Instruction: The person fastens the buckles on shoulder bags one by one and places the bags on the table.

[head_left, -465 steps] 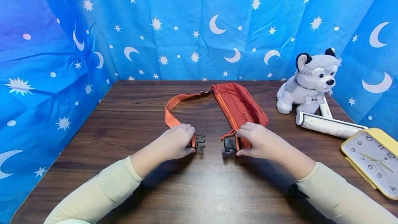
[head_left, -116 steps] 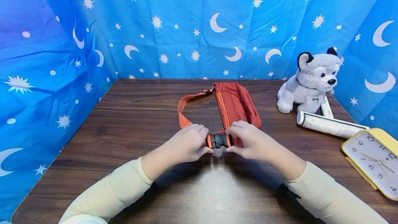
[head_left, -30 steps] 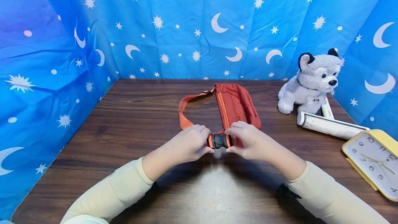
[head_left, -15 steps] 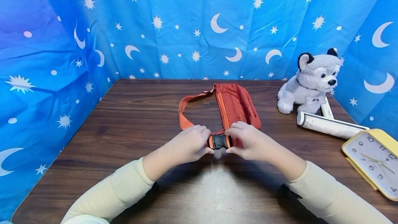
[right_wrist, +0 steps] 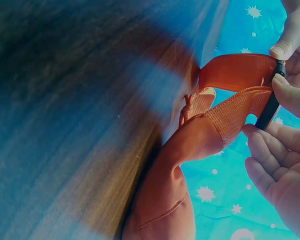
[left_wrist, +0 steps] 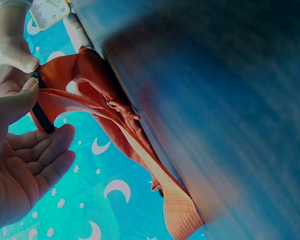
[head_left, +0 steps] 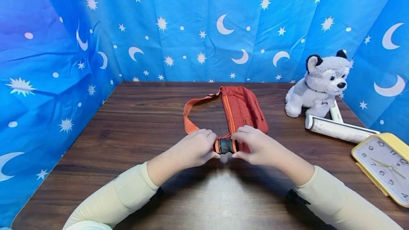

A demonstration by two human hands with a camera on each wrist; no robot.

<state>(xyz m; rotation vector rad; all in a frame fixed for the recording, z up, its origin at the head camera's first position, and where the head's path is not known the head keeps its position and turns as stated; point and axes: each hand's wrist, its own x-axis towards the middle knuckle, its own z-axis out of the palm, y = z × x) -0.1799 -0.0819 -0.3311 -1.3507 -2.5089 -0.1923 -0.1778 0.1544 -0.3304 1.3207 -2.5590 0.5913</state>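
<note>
A red waist bag (head_left: 245, 107) lies on the table with its orange strap (head_left: 189, 113) looped out to the left. At the near end of the bag, the two halves of a black side-release buckle (head_left: 226, 146) sit joined. My left hand (head_left: 195, 148) pinches the buckle's left end, where the strap is threaded, between thumb and fingers. From the other side my right hand (head_left: 257, 147) pinches its right end, beside the bag. Both wrist views show the buckle (right_wrist: 270, 106) held on edge between thumbs and fingertips. The prongs are hidden inside the socket half.
On the right sit a grey plush dog (head_left: 321, 81), a white tube-like object (head_left: 343, 129) and a yellow clock (head_left: 383, 168). A blue star-and-moon curtain (head_left: 179, 45) closes off the back and sides of the wooden table (head_left: 134, 109).
Since the earliest frame, both hands have moved together and the separate pronged and socket halves of the buckle have joined. Over the last second the hands have stayed almost still.
</note>
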